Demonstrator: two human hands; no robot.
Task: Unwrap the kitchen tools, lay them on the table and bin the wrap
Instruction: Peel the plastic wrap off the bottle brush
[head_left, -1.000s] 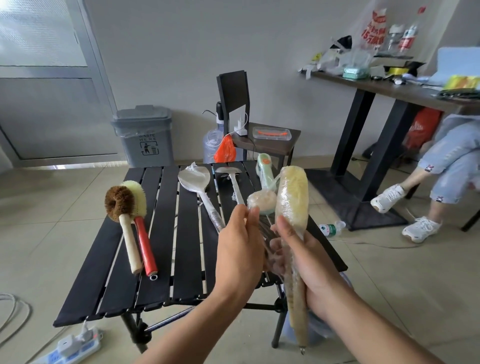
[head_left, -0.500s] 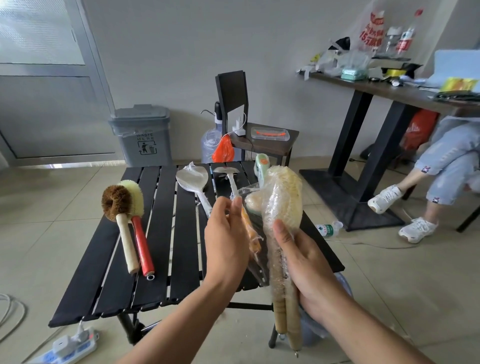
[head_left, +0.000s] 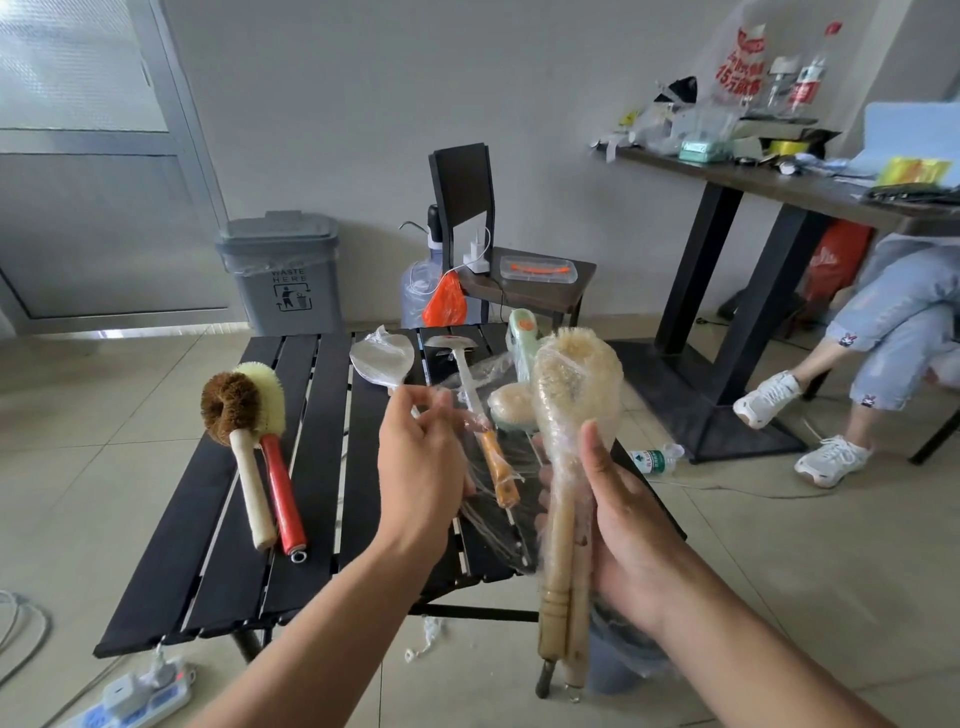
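1. The left hand (head_left: 421, 462) has drawn away toward nine o'clock from the brush bundle (head_left: 576, 384). It takes a loose sheet of wrap (head_left: 519, 525) with it. A second ago that film lay tight on the bristles, with the two hands almost touching.
2. I judge this to mean the unwrapping of this bundle is under way but not done. The bristle head and both wooden handles look to be still sheathed in film.
3. Left hand: thumb and fingertips are closed in a narrow pinch on the top edge of the sheet, with the other fingers curled.
4. Right hand (head_left: 623, 519): it is wrapped round the bundle at mid-handle with the thumb pressed up the front. The pale head points to twelve o'clock and the handle ends to six.
5. The sheet stretches between the two hands, above the near right part of the slatted table (head_left: 218, 545).
6. On the table at nine o'clock lie a brown brush (head_left: 228, 400) and a cream brush with a red handle (head_left: 280, 499), touching side by side.
7. At twelve o'clock lie a spoon (head_left: 382, 358) with film on it, a turner (head_left: 457, 358) with an orange handle, and a green-handled brush (head_left: 522, 338) just behind the bundle.
8. The grey bin (head_left: 283, 275) stands against the wall at eleven o'clock, well apart from the hands. A grey container under the right forearm may be a second bin, but it is mostly hidden.
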